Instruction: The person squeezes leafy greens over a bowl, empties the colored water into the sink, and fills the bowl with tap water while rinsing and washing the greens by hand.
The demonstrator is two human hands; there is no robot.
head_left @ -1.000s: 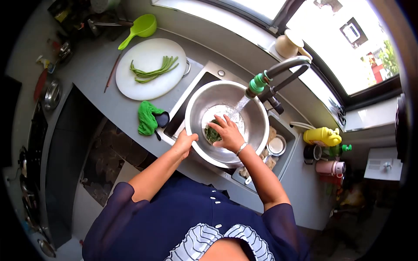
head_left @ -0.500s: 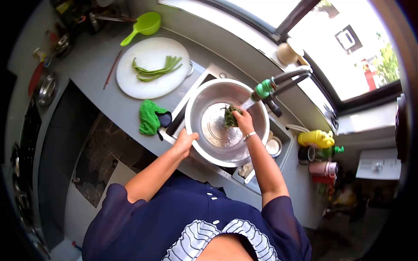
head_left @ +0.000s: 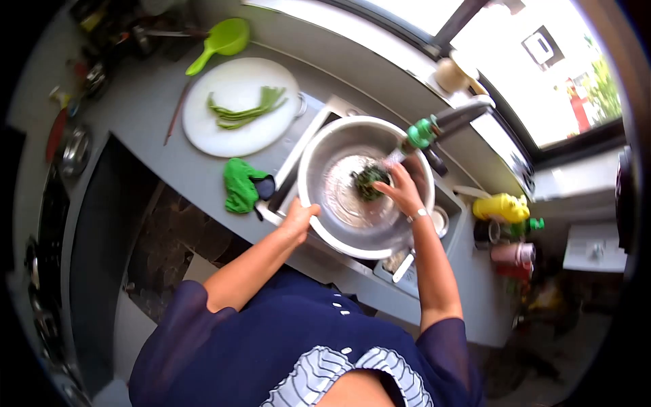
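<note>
The left hand (head_left: 298, 220) is gripping the round, silver metal basin (head_left: 339, 237), its mouth facing up; the right hand (head_left: 405, 192), fingers wide, is touching 1 dark-green leafy clump (head_left: 367, 182), long axis indistinct.

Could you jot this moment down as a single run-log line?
left hand: grips bowl rim | right hand: at leafy greens inside bowl | faucet: above bowl

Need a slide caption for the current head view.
Left hand grips the rim of a metal basin; right hand is at dark leafy greens inside, under the faucet.
</note>
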